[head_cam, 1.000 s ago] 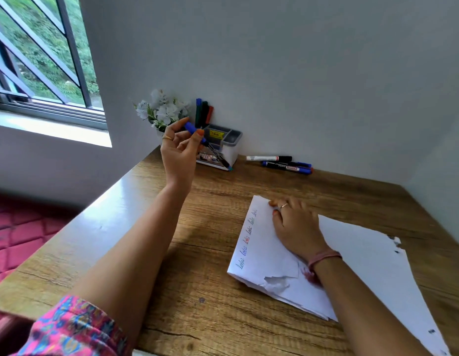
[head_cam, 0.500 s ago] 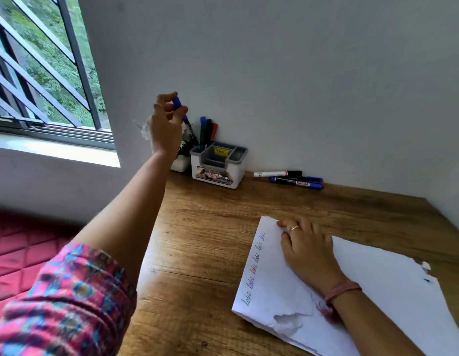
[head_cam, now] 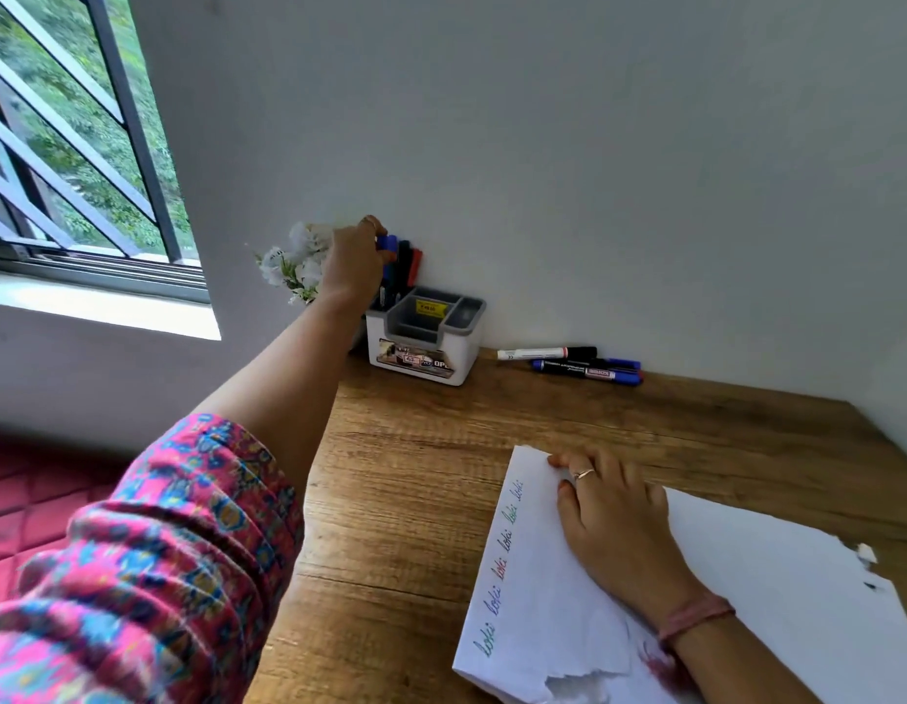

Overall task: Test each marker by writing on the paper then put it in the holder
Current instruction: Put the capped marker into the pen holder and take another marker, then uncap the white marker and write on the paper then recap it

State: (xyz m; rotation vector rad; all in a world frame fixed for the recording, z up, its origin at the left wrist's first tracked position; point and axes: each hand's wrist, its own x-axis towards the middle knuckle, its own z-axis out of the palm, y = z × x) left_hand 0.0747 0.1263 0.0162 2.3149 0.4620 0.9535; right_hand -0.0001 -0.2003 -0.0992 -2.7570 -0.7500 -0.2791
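- The left hand (head_cam: 352, 266) pinches the blue marker (head_cam: 388, 256) by its cap end — a high grip that lets the body drop into the holder (head_cam: 421, 337) at the table's (head_cam: 416, 475) back edge.
- It stands nearly upright, cap up, beside the black and red ones.
- The right hand (head_cam: 614, 520) lies spread flat on the paper (head_cam: 543, 602), probably to pin it.

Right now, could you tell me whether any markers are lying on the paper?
No, the paper bears only the right hand; the loose markers lie on the wooden table by the wall.
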